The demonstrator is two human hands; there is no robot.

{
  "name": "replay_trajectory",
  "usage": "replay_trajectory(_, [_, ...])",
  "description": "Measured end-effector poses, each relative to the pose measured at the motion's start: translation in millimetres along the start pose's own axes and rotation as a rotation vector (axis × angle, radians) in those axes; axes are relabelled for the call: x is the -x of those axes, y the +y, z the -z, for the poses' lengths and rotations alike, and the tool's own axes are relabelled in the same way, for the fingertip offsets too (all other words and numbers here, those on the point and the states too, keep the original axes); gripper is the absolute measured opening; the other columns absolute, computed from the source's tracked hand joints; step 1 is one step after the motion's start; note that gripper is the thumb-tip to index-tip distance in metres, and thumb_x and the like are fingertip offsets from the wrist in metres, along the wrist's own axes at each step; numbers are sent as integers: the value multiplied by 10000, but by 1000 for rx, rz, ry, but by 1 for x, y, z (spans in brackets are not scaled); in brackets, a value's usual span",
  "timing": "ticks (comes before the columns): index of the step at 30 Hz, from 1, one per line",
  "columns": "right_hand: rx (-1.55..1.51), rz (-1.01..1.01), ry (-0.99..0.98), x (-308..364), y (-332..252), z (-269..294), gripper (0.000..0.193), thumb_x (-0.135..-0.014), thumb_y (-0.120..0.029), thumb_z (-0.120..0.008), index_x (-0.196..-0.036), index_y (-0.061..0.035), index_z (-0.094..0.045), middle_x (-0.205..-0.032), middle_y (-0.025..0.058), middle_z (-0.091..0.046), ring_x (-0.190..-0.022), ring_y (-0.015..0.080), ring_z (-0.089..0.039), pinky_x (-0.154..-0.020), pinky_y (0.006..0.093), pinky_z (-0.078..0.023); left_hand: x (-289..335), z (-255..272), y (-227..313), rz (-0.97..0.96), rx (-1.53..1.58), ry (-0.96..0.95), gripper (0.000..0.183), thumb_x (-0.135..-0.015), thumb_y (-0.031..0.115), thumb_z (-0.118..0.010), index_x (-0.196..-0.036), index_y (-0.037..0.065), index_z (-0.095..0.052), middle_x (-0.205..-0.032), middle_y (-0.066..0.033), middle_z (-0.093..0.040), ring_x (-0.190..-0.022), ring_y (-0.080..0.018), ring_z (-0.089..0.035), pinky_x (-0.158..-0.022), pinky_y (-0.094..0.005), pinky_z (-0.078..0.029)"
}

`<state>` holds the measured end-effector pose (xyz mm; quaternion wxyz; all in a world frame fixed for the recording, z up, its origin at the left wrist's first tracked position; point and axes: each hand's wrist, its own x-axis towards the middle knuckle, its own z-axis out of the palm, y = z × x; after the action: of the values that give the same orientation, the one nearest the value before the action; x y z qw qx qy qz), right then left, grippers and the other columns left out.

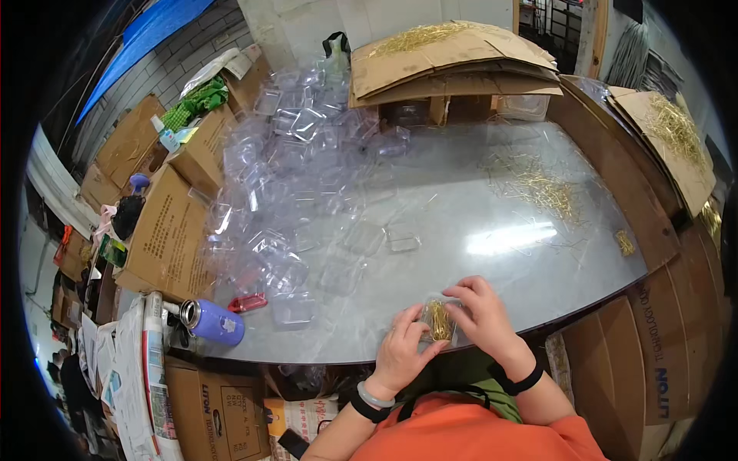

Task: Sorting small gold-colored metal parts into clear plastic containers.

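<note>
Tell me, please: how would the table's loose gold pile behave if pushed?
The gold pile would probably spread, because its thin pieces lie loose. Each piece seems light, being slender. They may slide, since the table looks smooth.

Table (453,180) is brightly lit; a strip of glare (511,238) is cast beyond and right of the fingers (475,287). Sharp highlights are scattered over clear plastic boxes (307,157), left of the fingers. Edges are bent, corners blacked out.
</note>
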<state>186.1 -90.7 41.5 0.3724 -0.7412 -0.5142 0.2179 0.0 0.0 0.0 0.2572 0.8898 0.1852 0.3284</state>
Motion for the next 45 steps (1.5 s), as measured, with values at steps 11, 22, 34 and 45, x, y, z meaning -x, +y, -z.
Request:
replay_trajectory(11, [529,570,24,13,-3,-1,662,-880,-415,-751,-1427,-95,-559,-1527,185,-466,-1375,425,-444,-1157,508,-387,6,1,-6,70,95,60,465,-1017,179,-634,-1414,-23,-501,-1351,-251,-592,-1220,-438,-600,-989,-452,-525])
replay_trajectory(22, [532,373,404,22,-28,-28,569,-789,-353,-804,-1293,-121,-678,-1478,169,-519,-1179,385,-495,-1020,477,-405,14,4,-21,214,648,150,662,-1124,451,-345,-1502,-92,-381,-1529,-238,-463,-1426,-323,-469,-1186,-442,-359])
replay_trajectory(34, [325,291,152,27,17,-19,614,-973,-336,-665,-1451,7,-489,-1530,247,-441,-1415,464,-385,-1179,571,-301,-9,5,7,57,5,8,490,-984,185,-658,-1398,-44,-528,-1496,-281,-476,-1381,-449,-475,-1130,-483,-408])
replay_trajectory(45, [297,343,-60,10,-6,49,720,-973,-392,-677,-1515,-3,-407,-1579,291,-364,-1448,502,-351,-1200,531,-329,-3,0,-3,45,-102,-13,446,-980,199,-636,-1368,-10,-563,-1486,-270,-468,-1391,-492,-423,-1144,-553,-378])
